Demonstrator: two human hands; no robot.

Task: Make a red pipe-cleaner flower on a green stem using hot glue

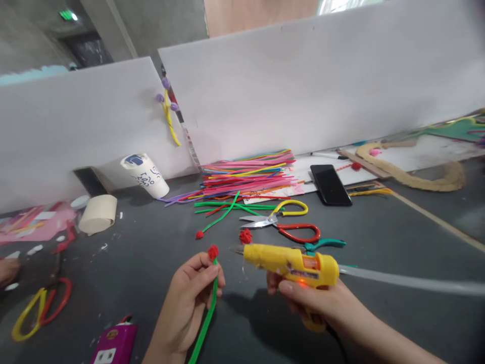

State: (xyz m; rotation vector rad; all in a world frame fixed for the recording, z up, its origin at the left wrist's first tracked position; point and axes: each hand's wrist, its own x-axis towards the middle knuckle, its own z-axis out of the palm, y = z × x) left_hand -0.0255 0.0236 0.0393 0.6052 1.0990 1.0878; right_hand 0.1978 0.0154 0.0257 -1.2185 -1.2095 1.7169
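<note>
Pinched in my left hand is a green pipe cleaner stem with a small red pipe cleaner bud on top. My right hand grips a yellow hot glue gun, its nozzle pointing left toward the bud, a short gap apart. A red light glows on the gun, and a clear glue stick sticks out of its back. Just beyond the nozzle lies a loose red pipe cleaner ball. Another green stem with a red tip rests on the table to its left.
Behind the gun lie scissors and teal-handled pliers. Farther back are a pile of pipe cleaners, a phone and a paper cup. At left are a tape roll, more scissors and another person's hand.
</note>
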